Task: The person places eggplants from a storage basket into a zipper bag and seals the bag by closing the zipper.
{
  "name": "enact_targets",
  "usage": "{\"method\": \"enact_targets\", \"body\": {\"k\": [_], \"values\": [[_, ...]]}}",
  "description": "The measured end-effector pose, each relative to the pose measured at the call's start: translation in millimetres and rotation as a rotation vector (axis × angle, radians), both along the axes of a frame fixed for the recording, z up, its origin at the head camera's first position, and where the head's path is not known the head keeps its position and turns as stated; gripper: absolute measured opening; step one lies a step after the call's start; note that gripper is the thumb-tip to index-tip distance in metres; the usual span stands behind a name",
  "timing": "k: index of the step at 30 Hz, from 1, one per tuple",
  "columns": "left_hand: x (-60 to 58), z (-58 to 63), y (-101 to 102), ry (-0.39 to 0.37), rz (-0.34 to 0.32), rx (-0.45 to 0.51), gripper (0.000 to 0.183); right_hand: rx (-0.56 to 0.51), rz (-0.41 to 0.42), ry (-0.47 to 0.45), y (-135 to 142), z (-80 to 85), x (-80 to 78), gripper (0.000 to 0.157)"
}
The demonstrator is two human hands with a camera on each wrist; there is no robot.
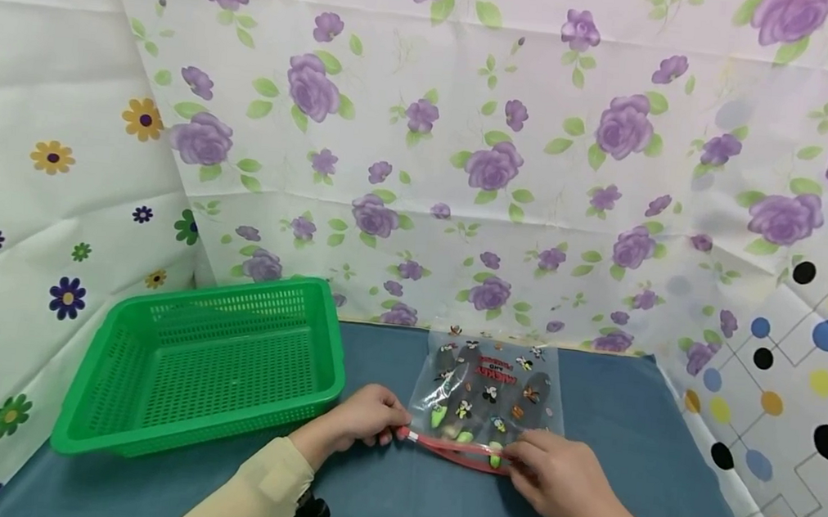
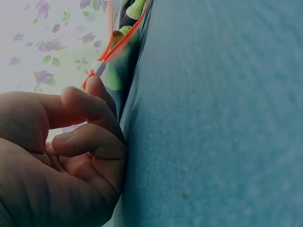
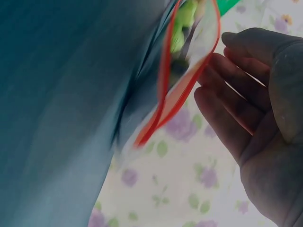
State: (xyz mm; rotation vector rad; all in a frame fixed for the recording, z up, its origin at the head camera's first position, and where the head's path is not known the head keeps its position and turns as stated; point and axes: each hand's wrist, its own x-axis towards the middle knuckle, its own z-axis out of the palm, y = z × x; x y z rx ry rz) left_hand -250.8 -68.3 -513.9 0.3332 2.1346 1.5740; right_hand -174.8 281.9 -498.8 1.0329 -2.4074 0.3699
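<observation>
A clear zip bag [image 1: 492, 417] with cartoon prints lies on the blue cloth, its red-edged mouth [image 1: 466, 457] parted toward me. Inside are several dark, long pieces that look like eggplants, their light green ends [image 1: 438, 415] near the mouth. My left hand [image 1: 371, 416] pinches the left end of the red zip, beside the white slider [image 2: 99, 67]. At the other end is my right hand [image 1: 561, 478]. In the right wrist view its fingers [image 3: 232, 90] are loosely extended, with the fingertips right at the red edge and the thumb apart.
A green perforated basket [image 1: 336, 342] stands to the left of the bag, close to my left forearm. Blue cloth [image 1: 428, 514] covers the table. Patterned sheets [image 1: 407, 168] hang behind it and along both sides.
</observation>
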Motion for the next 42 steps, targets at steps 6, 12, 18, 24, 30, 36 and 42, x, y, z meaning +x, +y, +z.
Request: {"method": "enact_targets", "body": {"k": [6, 12, 18, 24, 30, 36, 42], "values": [[-3.1, -3.1, 0.1, -0.018, -0.011, 0.016, 0.027, 0.026, 0.056, 0.0, -29.5, 4.7, -7.3, 0.027], [-5.0, -1.6, 0.4, -0.034, -0.011, 0.033, 0.024, 0.045, 0.099, 0.022, -53.8, 3.4, -17.1, 0.022], [-5.9, -1.3, -0.2, -0.033, -0.022, 0.038, 0.02, 0.055, 0.147, 0.022, -73.8, -1.4, -23.5, 0.026], [-8.4, -4.9, -1.3, -0.049, -0.025, 0.051, 0.021, 0.066, 0.17, -0.007, -89.2, -5.0, -28.0, 0.024], [-8.8, -4.8, -2.6, -0.062, -0.033, 0.071, 0.021, 0.085, 0.165, 0.019, -99.8, -8.6, -34.6, 0.021], [-8.7, -5.0, -4.0, -0.087, -0.045, 0.085, 0.021, 0.11, 0.166, 0.058, -106.3, -11.6, -40.0, 0.021], [-8.4, -5.7, -6.0, -0.091, -0.041, 0.08, 0.022, 0.095, 0.161, 0.088, -111.2, -14.5, -45.0, 0.022]]}}
